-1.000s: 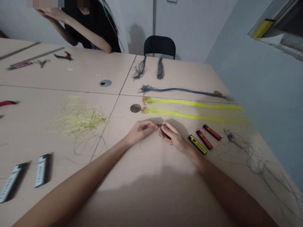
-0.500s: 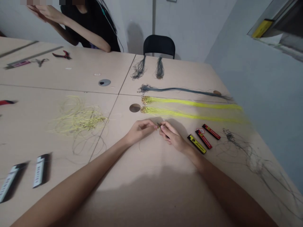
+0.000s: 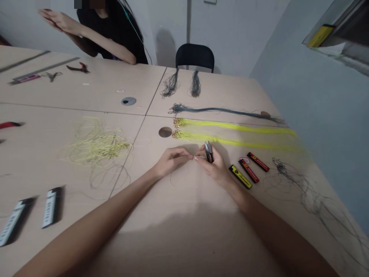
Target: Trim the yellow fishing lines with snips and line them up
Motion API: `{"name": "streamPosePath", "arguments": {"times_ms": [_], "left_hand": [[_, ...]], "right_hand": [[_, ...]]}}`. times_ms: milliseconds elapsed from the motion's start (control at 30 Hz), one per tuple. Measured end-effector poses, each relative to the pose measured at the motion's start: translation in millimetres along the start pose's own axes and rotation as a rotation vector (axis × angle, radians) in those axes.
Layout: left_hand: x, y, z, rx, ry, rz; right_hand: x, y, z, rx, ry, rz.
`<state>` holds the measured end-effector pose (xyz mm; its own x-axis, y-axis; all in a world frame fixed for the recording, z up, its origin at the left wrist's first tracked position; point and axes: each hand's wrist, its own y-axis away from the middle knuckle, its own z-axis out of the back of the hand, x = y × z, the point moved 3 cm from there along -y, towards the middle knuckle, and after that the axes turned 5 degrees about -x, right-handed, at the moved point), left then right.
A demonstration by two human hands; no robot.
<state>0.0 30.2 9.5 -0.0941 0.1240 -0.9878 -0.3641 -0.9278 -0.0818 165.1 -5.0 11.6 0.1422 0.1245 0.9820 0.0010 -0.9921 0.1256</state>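
Observation:
My left hand is closed in a pinch, its fingertips meeting those of my right hand. A tiny piece between the fingertips is too small to make out. From there a thin pale line curls down below my left hand. A pair of thread snips sits in my right hand, blades pointing up and away, with its thumb and a finger pinched at my left fingertips. Just beyond my hands lie two bundles of yellow line with gold-coloured hooks at their left ends.
Right of my hands are yellow and red labelled cases and tangled dark line. Loose yellow line and white cases lie left. Dark line bundles and pliers are farther back. A person sits opposite.
The snips in my right hand have swung upright, so their blades now show above the fingers. My right thumb and finger have come to my left fingertips.

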Motion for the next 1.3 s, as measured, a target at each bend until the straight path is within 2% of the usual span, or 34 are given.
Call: {"name": "streamPosePath", "arguments": {"times_ms": [133,433,600,800,867,1000,1100,1200,1300], "left_hand": [[-5.3,0.6,-0.9,0.022,-0.028,-0.015],[-10.4,2.5,-4.5,0.096,-0.101,-0.055],[-9.3,1.4,-6.0,0.172,-0.010,-0.018],[-12.9,1.5,-9.3,0.167,0.102,0.039],[-13.6,1.7,-9.5,0.120,0.122,0.055],[-12.8,-0.5,-3.7,-0.080,0.165,0.070],[-14.5,-5.5,7.3,-0.219,0.198,0.091],[-21.4,-10.7,26.0,-0.346,0.212,0.100],[-28.8,-13.0,44.3,-0.441,0.190,0.108]], "right_hand": [[-2.3,-0.5,0.8,0.053,0.016,-0.005],[-12.1,0.0,-1.0,0.184,0.054,0.105],[-16.6,2.0,-6.3,0.210,0.095,0.171],[-13.1,0.6,-6.9,0.188,0.073,0.104],[-8.2,5.9,-8.0,0.218,0.068,0.066],[5.9,19.6,-9.7,0.310,0.110,-0.014],[24.9,21.6,-0.6,0.336,0.058,-0.093],[52.6,16.0,24.7,0.287,-0.009,-0.140],[81.4,9.7,63.6,0.194,-0.079,-0.167]]}}
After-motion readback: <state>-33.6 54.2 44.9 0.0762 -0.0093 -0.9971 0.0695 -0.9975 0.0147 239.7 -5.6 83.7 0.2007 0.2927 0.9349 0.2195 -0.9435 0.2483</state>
